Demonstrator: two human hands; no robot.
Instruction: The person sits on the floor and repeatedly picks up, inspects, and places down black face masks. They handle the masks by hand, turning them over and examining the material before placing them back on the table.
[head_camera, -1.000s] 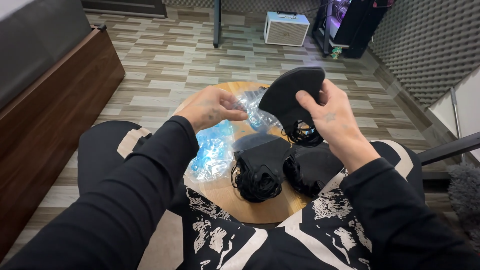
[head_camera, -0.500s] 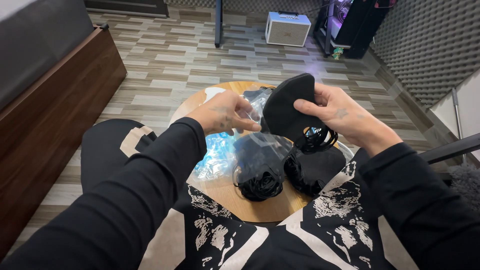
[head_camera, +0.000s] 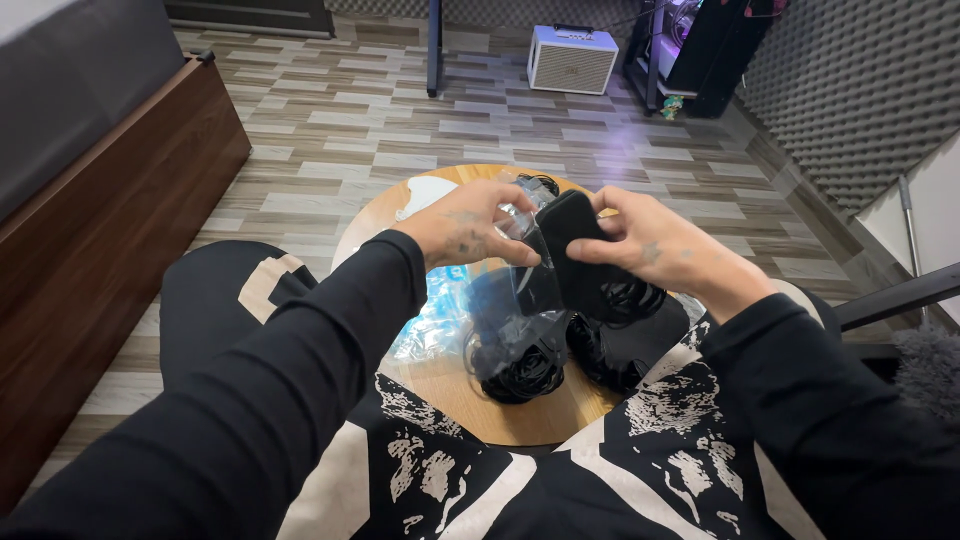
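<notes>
My right hand (head_camera: 655, 250) grips a flat black pad-like object (head_camera: 575, 240) above a small round wooden table (head_camera: 440, 385). My left hand (head_camera: 465, 232) pinches a clear plastic bag (head_camera: 520, 215) against that black object. Below them on the table lie a bagged black item with a coiled cord (head_camera: 515, 350) and another black item with cord (head_camera: 620, 345). A blue-printed clear plastic wrapper (head_camera: 435, 315) lies at the table's left side.
A dark wooden bench with a grey cushion (head_camera: 90, 190) runs along the left. A small white speaker box (head_camera: 570, 58) stands on the wood-pattern floor at the back. Grey foam wall panels (head_camera: 850, 90) and a chair arm (head_camera: 890, 300) are on the right.
Both hands have come closer together. The black object went from raised in my right hand to lower, with my left hand now pinching plastic against it.
</notes>
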